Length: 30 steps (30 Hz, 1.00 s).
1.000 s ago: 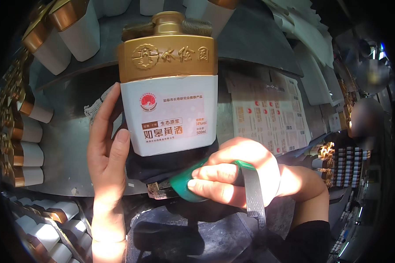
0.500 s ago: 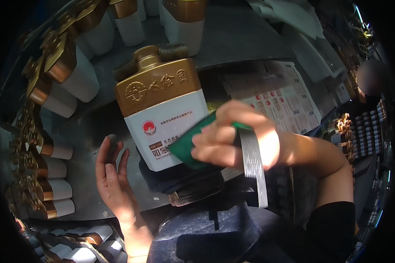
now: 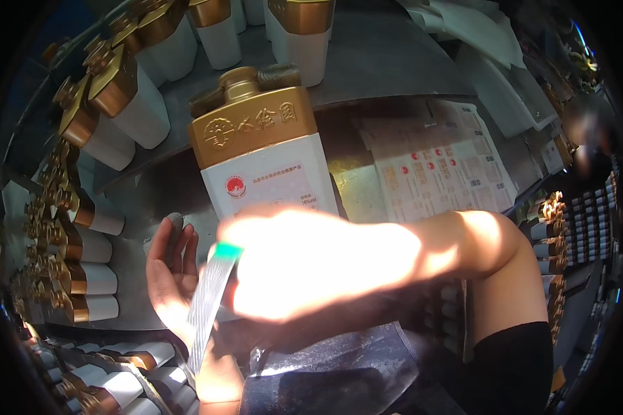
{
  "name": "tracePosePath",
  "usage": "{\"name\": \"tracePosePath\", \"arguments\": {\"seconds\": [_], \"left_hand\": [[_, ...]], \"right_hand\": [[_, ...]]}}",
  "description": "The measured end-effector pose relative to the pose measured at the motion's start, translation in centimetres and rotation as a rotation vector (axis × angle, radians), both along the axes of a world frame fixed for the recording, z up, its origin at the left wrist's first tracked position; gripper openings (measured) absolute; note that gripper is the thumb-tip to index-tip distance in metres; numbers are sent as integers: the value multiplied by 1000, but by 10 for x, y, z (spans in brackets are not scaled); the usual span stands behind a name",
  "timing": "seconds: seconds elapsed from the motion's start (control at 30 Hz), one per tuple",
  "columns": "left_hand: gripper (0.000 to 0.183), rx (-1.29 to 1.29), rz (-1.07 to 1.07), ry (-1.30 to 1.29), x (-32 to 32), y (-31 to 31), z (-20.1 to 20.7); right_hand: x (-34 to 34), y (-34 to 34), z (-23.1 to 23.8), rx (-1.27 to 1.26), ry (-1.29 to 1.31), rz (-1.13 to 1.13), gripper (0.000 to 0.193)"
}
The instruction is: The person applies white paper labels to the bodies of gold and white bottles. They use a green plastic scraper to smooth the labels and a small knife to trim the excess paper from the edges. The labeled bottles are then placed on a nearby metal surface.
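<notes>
A flat-sided bottle [image 3: 259,149], white below with an embossed gold shoulder and neck, lies tilted in front of me. On its white face is a label with a red round emblem [image 3: 236,185]. My right hand [image 3: 311,259], washed out by sunlight, is closed over the bottle's lower part and hides it. From that hand shows the edge of a green scraper [image 3: 228,250], with a pale grey strip [image 3: 211,297] hanging from it. My left hand [image 3: 169,266] is beside the bottle's lower left, palm up, fingers bent and apart. A grey cover [image 3: 176,220] sits on one fingertip.
Dark brush-like rollers [image 3: 279,76] flank the bottle's neck. A printed label sheet [image 3: 450,176] lies to the right. Gold-and-white bottles [image 3: 133,114] line the left and far sides, and more [image 3: 128,380] lie at lower left. White sheets [image 3: 471,31] are piled far right.
My right hand has swept left across the bottle's lower part with the green scraper, which is now mostly hidden. The left hand stays about where it was.
</notes>
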<state>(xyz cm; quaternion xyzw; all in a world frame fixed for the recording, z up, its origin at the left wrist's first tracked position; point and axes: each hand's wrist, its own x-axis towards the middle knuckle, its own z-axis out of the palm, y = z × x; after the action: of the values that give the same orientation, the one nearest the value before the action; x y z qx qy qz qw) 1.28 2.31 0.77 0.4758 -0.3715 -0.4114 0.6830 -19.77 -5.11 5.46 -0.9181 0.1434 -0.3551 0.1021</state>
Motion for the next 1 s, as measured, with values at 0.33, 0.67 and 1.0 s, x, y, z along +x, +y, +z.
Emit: {"name": "tracePosePath", "arguments": {"seconds": [0.33,0.67,1.0], "left_hand": [[58,-27,-25,-107,9,-1,-7],[57,-410,-184,-1552,-41,-31,33],[41,-168,-90,-1170,-17,-6,15]], "right_hand": [[-53,36,8,-104,0,-4,17],[-136,96,-4,1011,28,-91,28],[-241,80,-28,1381,-343,-600,35]]}}
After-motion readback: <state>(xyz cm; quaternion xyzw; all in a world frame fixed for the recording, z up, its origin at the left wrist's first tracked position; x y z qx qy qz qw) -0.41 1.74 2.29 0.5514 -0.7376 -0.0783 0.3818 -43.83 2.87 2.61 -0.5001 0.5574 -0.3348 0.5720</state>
